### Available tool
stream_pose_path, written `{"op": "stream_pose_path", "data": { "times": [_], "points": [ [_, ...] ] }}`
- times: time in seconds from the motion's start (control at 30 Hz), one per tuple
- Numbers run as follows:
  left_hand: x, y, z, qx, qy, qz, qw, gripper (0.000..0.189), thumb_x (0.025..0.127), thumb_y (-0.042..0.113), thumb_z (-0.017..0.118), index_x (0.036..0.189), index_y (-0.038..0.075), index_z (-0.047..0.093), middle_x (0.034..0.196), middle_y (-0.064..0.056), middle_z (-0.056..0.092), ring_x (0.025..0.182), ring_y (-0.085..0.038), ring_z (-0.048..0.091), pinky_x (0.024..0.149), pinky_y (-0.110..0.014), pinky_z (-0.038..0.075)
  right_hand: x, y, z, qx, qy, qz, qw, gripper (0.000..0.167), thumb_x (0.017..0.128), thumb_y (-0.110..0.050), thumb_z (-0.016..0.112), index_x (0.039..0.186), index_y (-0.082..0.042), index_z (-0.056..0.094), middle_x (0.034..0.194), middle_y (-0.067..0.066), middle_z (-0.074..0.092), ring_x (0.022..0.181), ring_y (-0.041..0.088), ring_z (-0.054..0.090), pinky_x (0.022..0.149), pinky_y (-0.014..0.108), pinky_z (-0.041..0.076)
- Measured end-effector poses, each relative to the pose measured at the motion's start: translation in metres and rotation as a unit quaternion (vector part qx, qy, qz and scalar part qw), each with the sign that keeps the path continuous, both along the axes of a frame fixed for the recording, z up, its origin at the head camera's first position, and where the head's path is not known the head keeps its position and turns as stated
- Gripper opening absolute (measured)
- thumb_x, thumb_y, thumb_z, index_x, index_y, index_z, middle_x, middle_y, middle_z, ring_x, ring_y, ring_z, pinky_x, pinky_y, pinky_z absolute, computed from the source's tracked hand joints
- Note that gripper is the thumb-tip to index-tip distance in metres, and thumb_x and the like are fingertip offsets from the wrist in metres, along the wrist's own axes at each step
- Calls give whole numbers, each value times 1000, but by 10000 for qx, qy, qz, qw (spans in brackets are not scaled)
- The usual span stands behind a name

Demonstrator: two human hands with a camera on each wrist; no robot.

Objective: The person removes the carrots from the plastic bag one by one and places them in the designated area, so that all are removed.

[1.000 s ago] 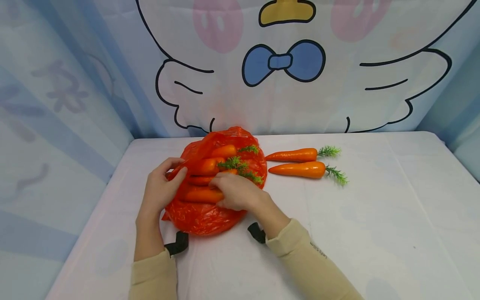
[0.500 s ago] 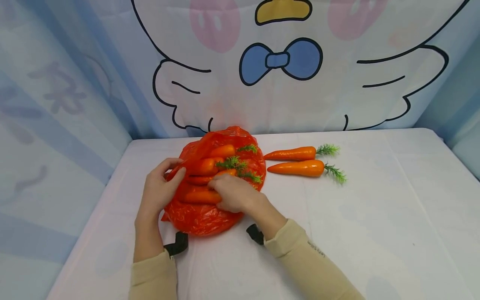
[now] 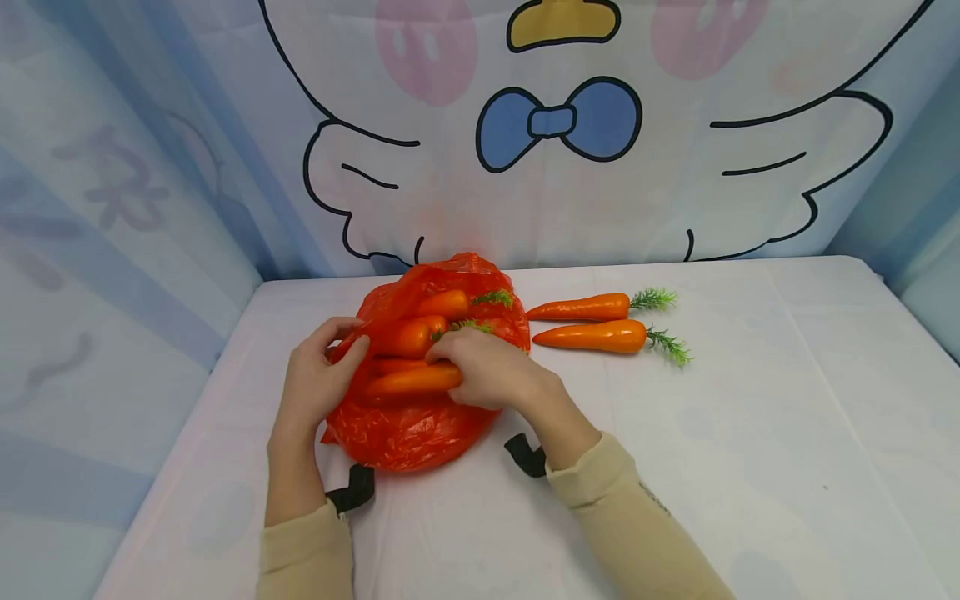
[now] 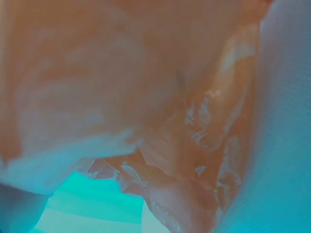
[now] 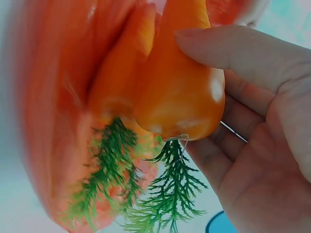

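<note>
A red plastic bag (image 3: 408, 442) lies on the white table with several orange carrots inside it. My left hand (image 3: 315, 383) holds the bag's left edge, the thumb outside and the fingertips hidden by the plastic. In the bag, my right hand (image 3: 491, 367) grips the nearest carrot (image 3: 412, 382) at its thick end. In the right wrist view, the thumb lies across this carrot (image 5: 180, 97), whose green top hangs free. Another carrot (image 5: 116, 92) is close beside it. Two carrots, one farther back (image 3: 585, 307) and one nearer (image 3: 592, 337), lie right of the bag.
The white table (image 3: 712, 467) reaches to a printed cloth backdrop (image 3: 562, 200) at the back. A pale blue cloth wall (image 3: 112, 317) stands at the left. Dark straps (image 3: 525, 456) show near the wrists. The left wrist view is mostly filled by blurred plastic (image 4: 97, 87).
My right hand has shifted slightly right, drawing the nearest carrot a little right and up within the bag. My left hand has stayed at the bag's edge. The head view has drifted slightly.
</note>
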State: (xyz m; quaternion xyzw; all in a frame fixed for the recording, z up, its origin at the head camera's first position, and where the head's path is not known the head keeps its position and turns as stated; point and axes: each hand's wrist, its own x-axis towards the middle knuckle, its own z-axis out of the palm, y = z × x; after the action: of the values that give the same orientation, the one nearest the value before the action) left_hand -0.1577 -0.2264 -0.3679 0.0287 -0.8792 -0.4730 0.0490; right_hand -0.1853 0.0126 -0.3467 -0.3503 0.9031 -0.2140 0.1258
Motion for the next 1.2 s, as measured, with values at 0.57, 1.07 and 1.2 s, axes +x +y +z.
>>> {"op": "stream_pose_path", "data": {
  "times": [0.57, 1.07, 1.2],
  "points": [
    [-1, -1, 4, 20, 8, 61, 10000, 33, 102, 24, 60, 132, 12, 60, 133, -12, 58, 122, -32, 52, 97, -49, 52, -8, 36, 8, -400, 208, -95, 9989, 42, 89, -9, 75, 130, -9, 66, 131, 4, 61, 124, 23, 51, 106, 40, 44],
    [1, -1, 3, 96, -5, 43, 9999, 34, 101, 25, 60, 133, 12, 60, 133, -13, 58, 123, -32, 51, 97, -50, 51, -10, 73, 4, -578, 324, -252, 9975, 44, 89, -7, 73, 133, -10, 65, 133, 5, 61, 124, 26, 52, 107, 45, 43],
    [1, -2, 3, 90, -44, 63, 9999, 35, 101, 25, 59, 133, 12, 60, 134, -13, 58, 123, -33, 51, 98, -51, 51, -10, 83, 1, -616, 474, -249, 9967, 43, 88, -6, 75, 130, -9, 66, 131, 5, 62, 122, 26, 53, 106, 45, 44]
  ]
}}
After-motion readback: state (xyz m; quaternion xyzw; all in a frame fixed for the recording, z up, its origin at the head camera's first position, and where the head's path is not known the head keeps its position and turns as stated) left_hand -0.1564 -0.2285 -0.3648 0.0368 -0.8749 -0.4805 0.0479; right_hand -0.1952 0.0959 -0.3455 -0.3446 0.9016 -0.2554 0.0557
